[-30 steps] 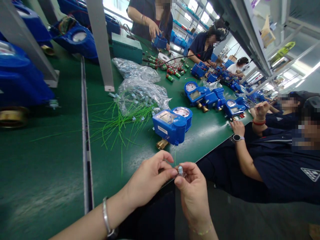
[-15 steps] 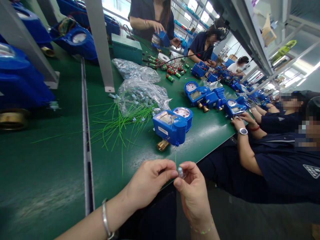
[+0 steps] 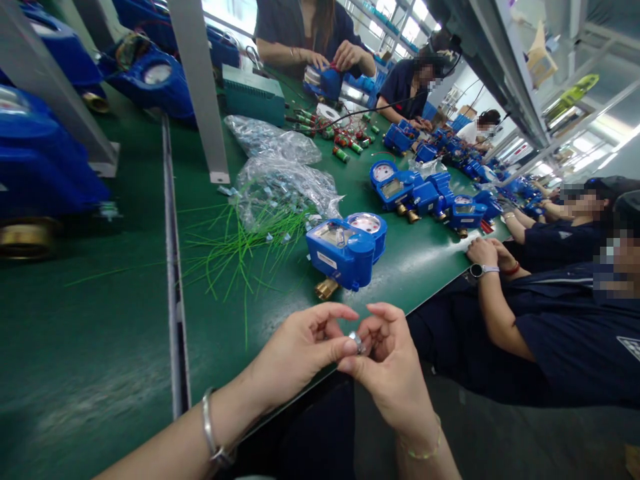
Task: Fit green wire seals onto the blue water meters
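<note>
Just in front of the table edge, my left hand (image 3: 305, 347) and my right hand (image 3: 390, 360) meet at the fingertips around a small clear, bluish plastic seal (image 3: 356, 341). My left thumb presses on it, and the right fingers close in from the other side. Both index fingers are raised off it. Beyond my hands a blue water meter (image 3: 345, 253) with a round dial, a display window and a brass fitting (image 3: 327, 288) rests on the green table. Left of this meter lies a loose heap of green seal wires (image 3: 240, 247) with pale blue tags.
Clear plastic bags (image 3: 285, 173) lie behind the wires, near a teal box (image 3: 253, 95) and green batteries (image 3: 341, 155). A metal post (image 3: 200, 93) stands at left. More blue meters (image 3: 395, 187) line the table. Co-workers sit at right (image 3: 505, 293) and across (image 3: 305, 33).
My index fingers have lifted and my hands have turned about the seal. The co-worker across now has both hands on a meter; the one at right has drawn their hands back from a meter.
</note>
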Action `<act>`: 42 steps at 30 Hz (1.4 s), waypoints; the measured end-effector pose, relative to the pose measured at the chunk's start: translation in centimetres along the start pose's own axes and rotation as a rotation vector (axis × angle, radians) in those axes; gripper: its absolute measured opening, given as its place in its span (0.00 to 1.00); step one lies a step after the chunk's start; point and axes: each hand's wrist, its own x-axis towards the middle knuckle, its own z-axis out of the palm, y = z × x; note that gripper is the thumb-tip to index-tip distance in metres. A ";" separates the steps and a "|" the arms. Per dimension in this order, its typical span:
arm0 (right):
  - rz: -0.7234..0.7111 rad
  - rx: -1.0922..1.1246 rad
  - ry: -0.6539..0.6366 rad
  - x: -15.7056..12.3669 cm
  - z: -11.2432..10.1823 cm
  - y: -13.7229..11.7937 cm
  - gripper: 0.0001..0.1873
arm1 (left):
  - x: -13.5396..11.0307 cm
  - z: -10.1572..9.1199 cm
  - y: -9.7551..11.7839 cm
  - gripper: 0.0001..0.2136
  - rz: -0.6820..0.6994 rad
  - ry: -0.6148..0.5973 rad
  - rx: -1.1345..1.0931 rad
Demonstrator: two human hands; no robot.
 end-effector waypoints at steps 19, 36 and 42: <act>-0.016 -0.138 0.032 -0.2 2.3 1.5 0.13 | -0.8 -0.2 -0.2 0.10 0.314 0.065 0.343; 0.060 -0.016 -0.009 -0.5 3.0 2.1 0.13 | -0.9 -0.1 -0.4 0.10 0.300 0.140 0.294; -0.307 -0.489 0.222 -0.7 2.9 2.9 0.10 | -0.7 0.0 -0.7 0.09 0.308 0.150 0.281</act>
